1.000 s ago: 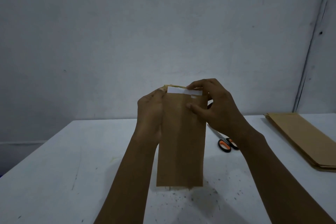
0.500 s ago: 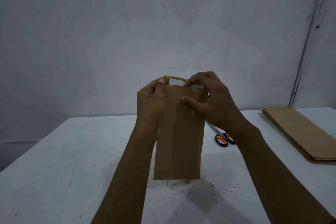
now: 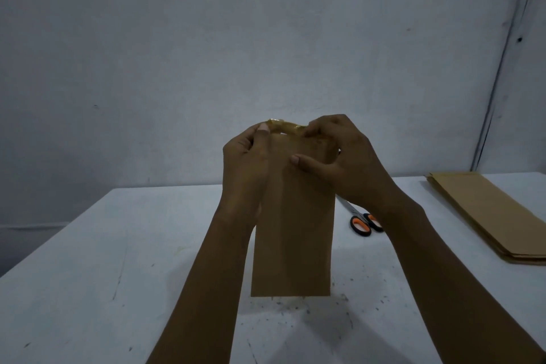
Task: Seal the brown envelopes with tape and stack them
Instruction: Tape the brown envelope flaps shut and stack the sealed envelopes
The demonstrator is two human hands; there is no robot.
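Change: the white strip seen earlier at the envelope's top is gone from view; the right fingers now cover that edge.
Left hand [image 3: 246, 162]: grips the top left corner of the brown envelope [image 3: 294, 233], thumb on its face.
Brown envelope: held upright above the white table [image 3: 88, 289].
Tape [image 3: 285, 126]: glossy, crumpled along the envelope's top edge.
Right hand [image 3: 339, 156]: pinches the top right corner.
Scissors [image 3: 362, 221]: orange-handled, on the table.
Envelope stack [image 3: 487, 216]: far right of the table.
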